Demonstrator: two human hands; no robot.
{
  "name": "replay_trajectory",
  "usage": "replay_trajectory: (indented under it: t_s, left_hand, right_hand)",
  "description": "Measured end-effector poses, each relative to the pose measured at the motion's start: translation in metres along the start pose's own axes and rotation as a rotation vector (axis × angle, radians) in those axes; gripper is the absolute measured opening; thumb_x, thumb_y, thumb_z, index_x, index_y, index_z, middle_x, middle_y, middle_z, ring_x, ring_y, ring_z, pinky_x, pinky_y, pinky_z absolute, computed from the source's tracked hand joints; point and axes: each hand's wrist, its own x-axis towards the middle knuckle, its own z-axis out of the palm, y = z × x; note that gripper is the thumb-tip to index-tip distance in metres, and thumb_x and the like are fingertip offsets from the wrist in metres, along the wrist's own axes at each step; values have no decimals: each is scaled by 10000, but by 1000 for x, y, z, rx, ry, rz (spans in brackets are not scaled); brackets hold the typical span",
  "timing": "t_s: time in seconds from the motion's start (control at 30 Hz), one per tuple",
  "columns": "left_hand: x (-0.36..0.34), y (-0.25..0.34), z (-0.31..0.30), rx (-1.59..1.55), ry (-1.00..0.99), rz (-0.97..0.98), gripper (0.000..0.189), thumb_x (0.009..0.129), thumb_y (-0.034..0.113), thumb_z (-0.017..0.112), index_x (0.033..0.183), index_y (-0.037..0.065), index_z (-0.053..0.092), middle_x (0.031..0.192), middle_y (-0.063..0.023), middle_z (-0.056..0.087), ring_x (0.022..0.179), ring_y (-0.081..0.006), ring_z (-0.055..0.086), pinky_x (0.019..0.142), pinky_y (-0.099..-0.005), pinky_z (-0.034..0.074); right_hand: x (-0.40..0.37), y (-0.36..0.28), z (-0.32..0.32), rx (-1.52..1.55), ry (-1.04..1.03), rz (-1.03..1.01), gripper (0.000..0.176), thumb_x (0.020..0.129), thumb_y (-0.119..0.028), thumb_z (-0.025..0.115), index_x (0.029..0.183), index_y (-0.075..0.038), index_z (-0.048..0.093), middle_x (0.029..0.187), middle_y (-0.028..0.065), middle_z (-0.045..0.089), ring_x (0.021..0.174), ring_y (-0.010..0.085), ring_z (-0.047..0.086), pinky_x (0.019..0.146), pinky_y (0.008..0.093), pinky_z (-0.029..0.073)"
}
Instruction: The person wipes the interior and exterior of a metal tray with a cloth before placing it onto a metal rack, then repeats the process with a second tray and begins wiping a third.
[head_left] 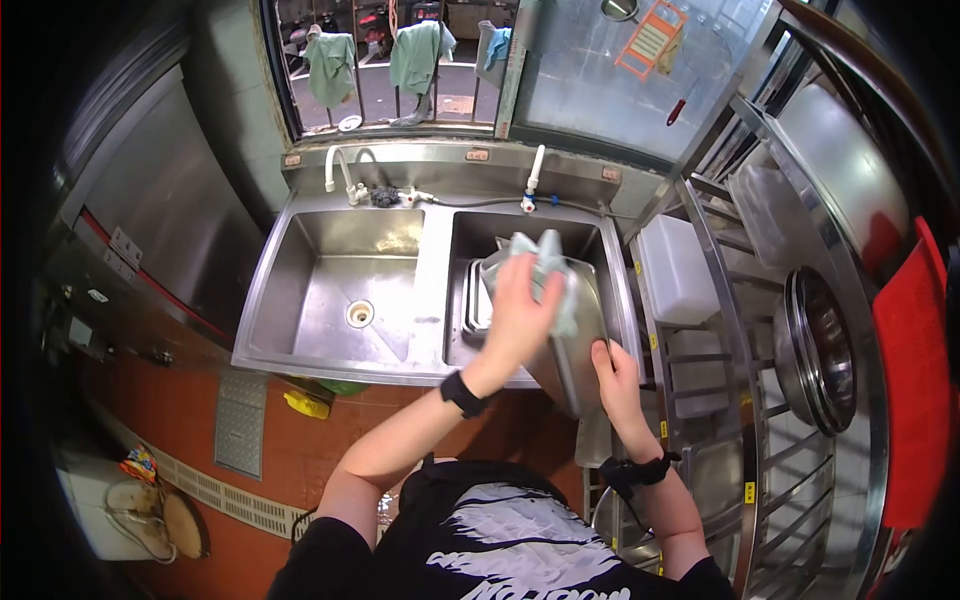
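My left hand [522, 318], slightly smeared by motion, is closed on a pale green cloth [568, 312] and presses it against a metal pan [585, 362]. My right hand [617, 385] grips the near right edge of that pan, thumb on top. The pan is tilted over the right sink basin [505, 222] and its near end reaches past the sink's front edge. Under and left of the cloth, other metal pans [474, 318] lie in the basin, partly hidden by my left hand and the held pan.
The left basin [325, 300] has a drain and a white faucet [333, 170]; another white tap [535, 170] rises behind the right basin. Right of me, a metal rack [735, 350] holds a white plastic tub [680, 270] and steel bowls [815, 350]. Cloths [415, 58] hang at the window.
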Motion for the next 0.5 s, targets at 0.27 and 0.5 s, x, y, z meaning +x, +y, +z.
replay_trajectory:
  t_s: [0.27, 0.5]
  left_hand:
    - [-57, 19, -3, 60, -527, 566, 405, 702, 33, 640, 1078, 12, 491, 1359, -214, 369, 1321, -418, 280, 1108, -524, 186]
    - [-77, -66, -19, -41, -25, -226, 515, 869, 36, 474, 1338, -65, 288, 1364, -250, 359, 1263, -353, 369, 1065, -392, 273]
  right_hand:
    - [16, 18, -14, 750, 128, 235, 266, 955, -223, 496, 1079, -14, 601, 1031, 30, 615, 957, 106, 560, 832, 258, 424]
    - [7, -17, -35, 1062, 109, 185, 377, 965, -335, 479, 1146, -15, 560, 1112, 43, 596, 1020, 128, 549, 896, 294, 411]
